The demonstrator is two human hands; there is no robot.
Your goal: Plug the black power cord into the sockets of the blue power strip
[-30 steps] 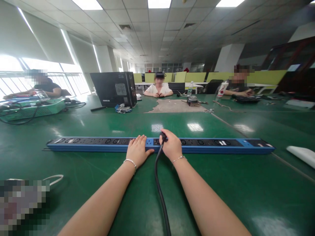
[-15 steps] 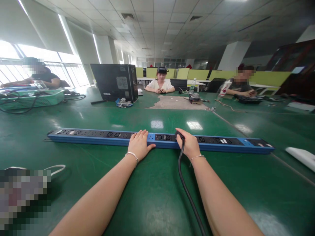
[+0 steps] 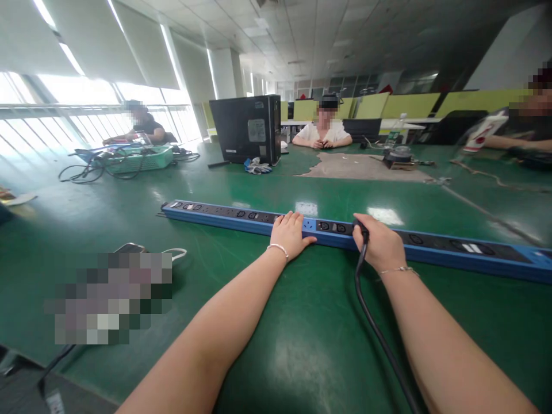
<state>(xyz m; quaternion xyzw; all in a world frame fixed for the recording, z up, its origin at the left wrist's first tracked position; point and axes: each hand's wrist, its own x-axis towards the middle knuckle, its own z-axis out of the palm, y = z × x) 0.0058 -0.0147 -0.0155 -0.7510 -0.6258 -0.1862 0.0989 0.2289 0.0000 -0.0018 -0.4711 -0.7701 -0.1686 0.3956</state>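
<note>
A long blue power strip [image 3: 237, 222] with black socket panels lies across the green table in front of me. My left hand [image 3: 288, 237] grips it near its middle, fingers over the top and thumb along the near side. To the right, my right hand [image 3: 382, 241] is closed around a black plug [image 3: 360, 227] at the strip's sockets. How far the plug sits in a socket is hidden by my fingers. From the plug a thick black cable [image 3: 379, 330] runs down toward me and out of view.
A black computer case [image 3: 245, 131] stands at the back, with gloves [image 3: 257, 166] before it. A green basket [image 3: 146, 159] with cables is at left, and a blurred device [image 3: 116, 293] lies nearer. A person [image 3: 323, 129] sits opposite; others sit at both sides.
My view has turned left, so the strip and both hands appear farther right. Both hands keep their places on the strip and the plug.
</note>
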